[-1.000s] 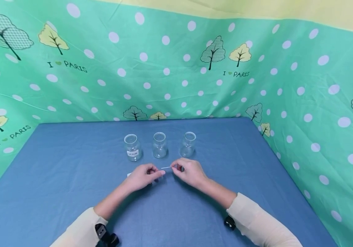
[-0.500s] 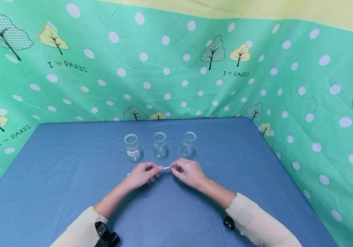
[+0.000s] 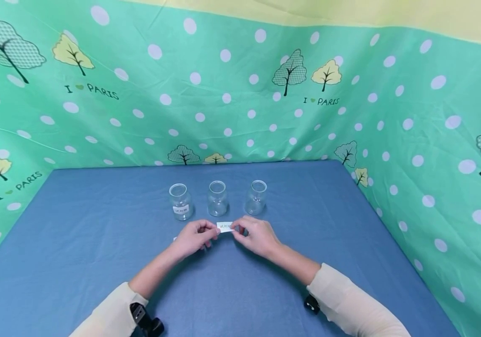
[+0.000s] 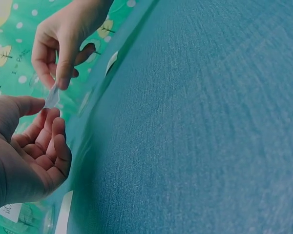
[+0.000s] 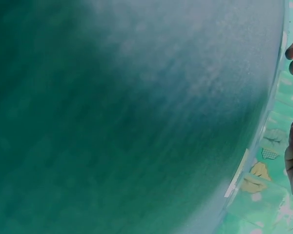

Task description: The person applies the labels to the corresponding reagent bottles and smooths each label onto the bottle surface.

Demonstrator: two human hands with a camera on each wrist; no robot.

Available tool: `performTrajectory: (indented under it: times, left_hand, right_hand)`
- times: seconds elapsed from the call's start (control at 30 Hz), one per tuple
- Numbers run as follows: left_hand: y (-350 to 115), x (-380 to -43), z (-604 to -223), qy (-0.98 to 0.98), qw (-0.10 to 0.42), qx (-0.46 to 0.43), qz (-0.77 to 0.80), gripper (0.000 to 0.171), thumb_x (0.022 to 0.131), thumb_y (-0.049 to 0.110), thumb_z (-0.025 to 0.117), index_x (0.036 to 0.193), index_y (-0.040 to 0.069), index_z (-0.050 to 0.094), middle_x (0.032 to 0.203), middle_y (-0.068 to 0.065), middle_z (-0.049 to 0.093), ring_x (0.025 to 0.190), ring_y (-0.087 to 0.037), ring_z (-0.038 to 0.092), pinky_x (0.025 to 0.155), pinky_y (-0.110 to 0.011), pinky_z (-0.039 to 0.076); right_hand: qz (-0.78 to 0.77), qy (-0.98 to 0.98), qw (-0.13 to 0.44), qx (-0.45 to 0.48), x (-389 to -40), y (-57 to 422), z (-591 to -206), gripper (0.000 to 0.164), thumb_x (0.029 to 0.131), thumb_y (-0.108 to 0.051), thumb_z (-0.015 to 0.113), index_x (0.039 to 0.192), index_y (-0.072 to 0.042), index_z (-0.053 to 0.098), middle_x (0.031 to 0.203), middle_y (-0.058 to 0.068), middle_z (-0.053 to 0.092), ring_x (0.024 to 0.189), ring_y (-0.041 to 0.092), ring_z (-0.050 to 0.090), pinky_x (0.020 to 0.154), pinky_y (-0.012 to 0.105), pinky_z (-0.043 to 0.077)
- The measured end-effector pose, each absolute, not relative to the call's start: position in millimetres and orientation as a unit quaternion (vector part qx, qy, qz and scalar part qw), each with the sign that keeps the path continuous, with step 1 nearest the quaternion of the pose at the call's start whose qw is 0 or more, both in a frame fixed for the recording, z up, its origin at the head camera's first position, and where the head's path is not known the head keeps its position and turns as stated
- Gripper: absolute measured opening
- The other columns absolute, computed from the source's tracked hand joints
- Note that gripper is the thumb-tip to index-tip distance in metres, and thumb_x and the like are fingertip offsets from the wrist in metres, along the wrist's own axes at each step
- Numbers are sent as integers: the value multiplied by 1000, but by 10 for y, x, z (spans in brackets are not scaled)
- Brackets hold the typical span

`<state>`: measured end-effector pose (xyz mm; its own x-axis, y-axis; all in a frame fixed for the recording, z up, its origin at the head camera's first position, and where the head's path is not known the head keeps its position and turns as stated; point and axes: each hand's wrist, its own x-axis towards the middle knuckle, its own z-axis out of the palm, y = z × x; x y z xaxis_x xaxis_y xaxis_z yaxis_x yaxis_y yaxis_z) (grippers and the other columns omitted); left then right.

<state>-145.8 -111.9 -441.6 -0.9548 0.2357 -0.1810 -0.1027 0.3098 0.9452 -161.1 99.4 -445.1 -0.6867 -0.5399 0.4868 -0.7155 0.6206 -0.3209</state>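
A small white label [image 3: 224, 227] with handwriting on it is stretched between both hands, its written face showing in the head view. At its left end, my left hand [image 3: 196, 237] pinches it between thumb and fingertips; the other fingers curl loosely below, as the left wrist view shows. My right hand [image 3: 257, 235] pinches the right end with thumb and forefinger. Just beyond the hands stand three clear glass jars in a row: the left jar [image 3: 178, 194] bears a similar white label, while the middle jar [image 3: 217, 199] and the right jar [image 3: 256, 199] are plain.
Another white piece [image 3: 175, 238] lies on the blue tablecloth [image 3: 97, 224], partly hidden by my left hand. In the left wrist view, white pieces show on the cloth, one [image 4: 111, 63] beyond the hands. A green printed curtain [image 3: 223, 117] rises behind the table and along its right side.
The left fingers have taken hold of the label's free end. The label, edge-on before, has been tilted so its written face shows. The jars have stayed put.
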Motion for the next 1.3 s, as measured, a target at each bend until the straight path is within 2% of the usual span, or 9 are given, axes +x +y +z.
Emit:
performTrajectory:
  times: [0.13,0.27,0.37,0.57,0.67,0.8,0.97,1.17,1.3]
  left_hand:
    - [-1116,-1444,-4388,797,145,42,585,22,89,18,61,96,-3,62,82,-14,65,60,-12,55,52,-28,47]
    - [-1108,-1431,-4374,799,148,45,581,20,90,13,59,97,-6,61,85,-23,64,60,-14,55,53,-30,48]
    - [-1106,-1426,-4379,798,147,46,583,20,90,12,59,96,-7,61,86,-26,63,60,-14,55,52,-30,47]
    - [-1123,-1432,-4415,799,144,47,582,22,89,18,61,96,-3,61,85,-20,65,60,-12,55,52,-28,47]
    - [-1125,-1429,-4430,801,145,48,579,21,89,19,61,95,-2,62,84,-17,65,60,-12,55,52,-28,47]
    - [-1116,-1424,-4436,800,145,47,580,20,89,18,62,94,-1,62,82,-17,65,59,-12,55,52,-28,48]
    - [-1105,-1429,-4448,799,143,46,582,19,88,18,62,94,-1,62,83,-17,65,59,-13,55,52,-28,47]
    - [-1117,-1430,-4442,799,145,51,581,21,88,18,63,97,-1,63,83,-16,65,60,-13,56,52,-28,47]
    - [-1135,-1426,-4432,799,150,75,578,22,86,15,65,97,-3,62,81,-18,65,59,-12,55,51,-27,46]
  right_hand:
    - [263,-894,155,328,-1603,988,-4445,19,78,-18,74,96,-17,67,78,-3,60,60,9,54,53,15,39]
    - [297,-907,108,279,-1607,981,-4437,33,78,-24,75,108,-16,64,85,-2,59,59,4,47,53,15,39]
    - [332,-907,73,249,-1614,975,-4425,37,78,-25,76,111,-15,63,87,-2,58,59,2,44,53,15,39]
    - [390,-892,24,227,-1612,967,-4397,34,76,-26,78,105,-12,67,91,3,62,56,3,45,51,18,41]
    - [431,-879,-13,204,-1609,959,-4388,27,80,-27,74,100,-11,68,93,5,63,52,6,46,47,21,43]
    - [521,-837,-73,147,-1620,947,-4384,21,87,-25,66,98,-7,67,84,16,64,46,9,48,42,24,42]
    - [576,-803,-116,99,-1659,936,-4401,23,86,-21,67,98,-2,67,73,27,60,43,9,47,38,22,37]
    - [593,-789,-144,66,-1667,924,-4390,21,86,-16,65,96,3,66,85,26,66,42,6,45,38,21,35]
    - [604,-780,-155,52,-1667,917,-4383,19,87,-14,63,95,3,65,83,21,68,41,6,45,38,20,35]
